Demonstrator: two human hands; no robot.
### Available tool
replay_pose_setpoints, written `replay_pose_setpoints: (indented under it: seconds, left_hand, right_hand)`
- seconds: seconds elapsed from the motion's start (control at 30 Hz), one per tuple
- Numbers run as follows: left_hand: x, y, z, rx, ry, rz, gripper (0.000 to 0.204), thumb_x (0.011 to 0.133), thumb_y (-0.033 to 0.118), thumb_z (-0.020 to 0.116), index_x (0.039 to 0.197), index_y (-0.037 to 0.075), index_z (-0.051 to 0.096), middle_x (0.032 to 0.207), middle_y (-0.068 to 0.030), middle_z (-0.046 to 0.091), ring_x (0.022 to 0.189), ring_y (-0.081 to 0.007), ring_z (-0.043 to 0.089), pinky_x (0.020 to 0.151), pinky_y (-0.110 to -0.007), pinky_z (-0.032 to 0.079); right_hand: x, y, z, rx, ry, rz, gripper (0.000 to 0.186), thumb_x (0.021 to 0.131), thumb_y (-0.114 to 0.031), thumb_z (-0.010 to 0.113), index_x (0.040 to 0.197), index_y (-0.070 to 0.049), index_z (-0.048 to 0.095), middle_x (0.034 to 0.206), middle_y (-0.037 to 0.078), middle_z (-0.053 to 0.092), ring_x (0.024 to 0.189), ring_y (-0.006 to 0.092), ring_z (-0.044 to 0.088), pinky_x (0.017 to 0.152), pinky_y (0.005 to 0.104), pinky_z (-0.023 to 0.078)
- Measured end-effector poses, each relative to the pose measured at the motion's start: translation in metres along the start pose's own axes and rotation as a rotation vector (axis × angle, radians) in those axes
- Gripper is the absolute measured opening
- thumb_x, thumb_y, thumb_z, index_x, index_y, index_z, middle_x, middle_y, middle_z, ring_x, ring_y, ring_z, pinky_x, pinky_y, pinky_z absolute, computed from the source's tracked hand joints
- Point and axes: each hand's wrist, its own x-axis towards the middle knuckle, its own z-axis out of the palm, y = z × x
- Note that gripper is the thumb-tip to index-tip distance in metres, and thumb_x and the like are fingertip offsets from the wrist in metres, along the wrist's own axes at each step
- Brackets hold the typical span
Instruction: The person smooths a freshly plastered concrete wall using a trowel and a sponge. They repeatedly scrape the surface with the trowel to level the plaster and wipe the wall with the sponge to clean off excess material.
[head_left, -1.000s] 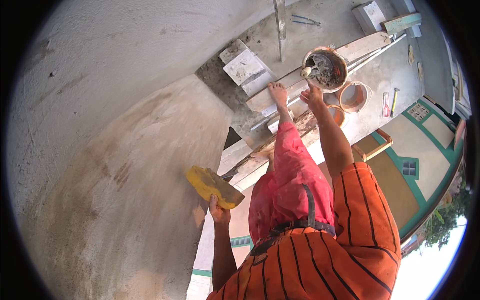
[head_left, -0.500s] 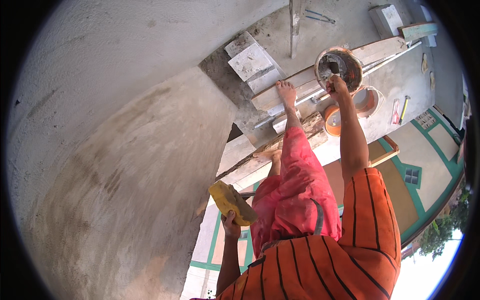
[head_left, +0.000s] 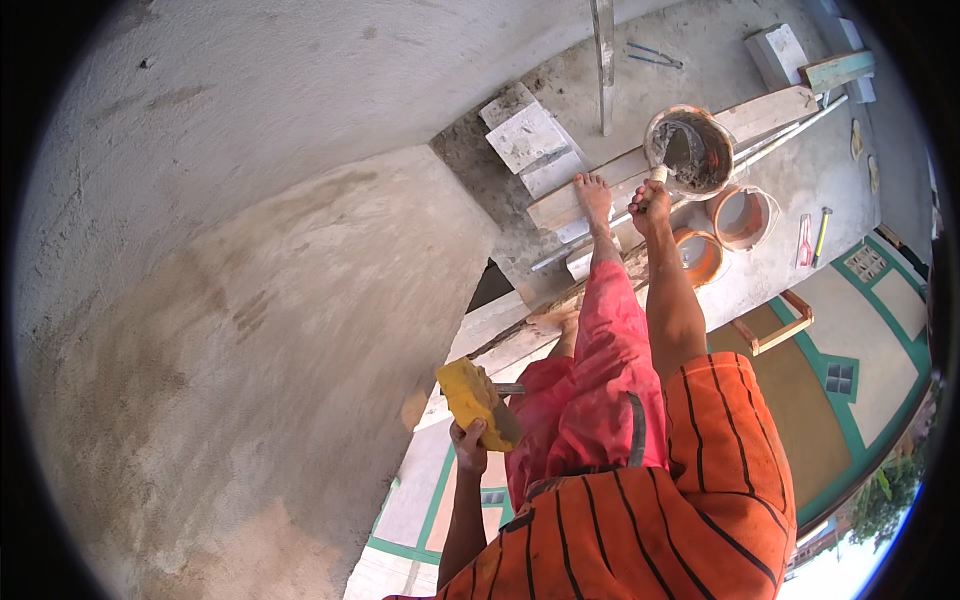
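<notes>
My left hand (head_left: 470,445) grips a thick yellow sponge block (head_left: 478,405), its face smeared with grey, beside the damp plastered surface (head_left: 300,330). On the other side my right arm reaches out, and my right hand (head_left: 652,205) is closed round the pale handle of a trowel (head_left: 657,174). The trowel's head is over or in the mouth of a round mortar bucket (head_left: 722,150), where grey mix coats the inside. Exactly how deep it sits I cannot tell. My bare feet stand apart, one of them on a wooden plank (head_left: 560,208).
Two smaller orange buckets (head_left: 741,217) stand beside the mortar bucket. A hammer (head_left: 822,236) lies past them. White blocks (head_left: 525,137) lie by the wall, and an upright post (head_left: 605,70) rises nearby. A rough board (head_left: 500,335) edges a drop beside my legs.
My right hand has drawn back slightly toward me and left, with the trowel handle now showing at the bucket rim. The view has shifted a little; my left hand still holds the sponge.
</notes>
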Motion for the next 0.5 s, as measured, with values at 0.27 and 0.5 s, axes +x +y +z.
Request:
replay_pose_setpoints:
  seconds: [0.27, 0.5]
  left_hand:
    - [-0.006, -0.021, -0.024, 0.003, -0.004, -0.003, 0.036, 0.079, 0.014, 0.062, 0.111, -0.003, 0.058, 0.104, -0.0059, 0.063, 0.094, -0.0152, 0.06, 0.086, -0.03, 0.046]
    - [-0.011, -0.052, -0.058, 0.162, -0.006, -0.03, 0.057, 0.082, 0.027, 0.062, 0.126, -0.005, 0.045, 0.112, -0.0118, 0.058, 0.099, -0.0213, 0.06, 0.084, -0.034, 0.049]
  right_hand:
    - [0.008, 0.007, -0.007, 0.124, -0.018, -0.1, 0.028, 0.081, -0.029, 0.041, 0.099, -0.013, 0.055, 0.073, -0.001, 0.055, 0.059, 0.0155, 0.055, 0.056, 0.0338, 0.045]
    - [0.055, 0.116, 0.002, 0.177, 0.141, -0.174, 0.04, 0.094, -0.055, 0.045, 0.099, -0.015, 0.052, 0.067, 0.001, 0.052, 0.051, 0.0164, 0.051, 0.047, 0.0325, 0.043]
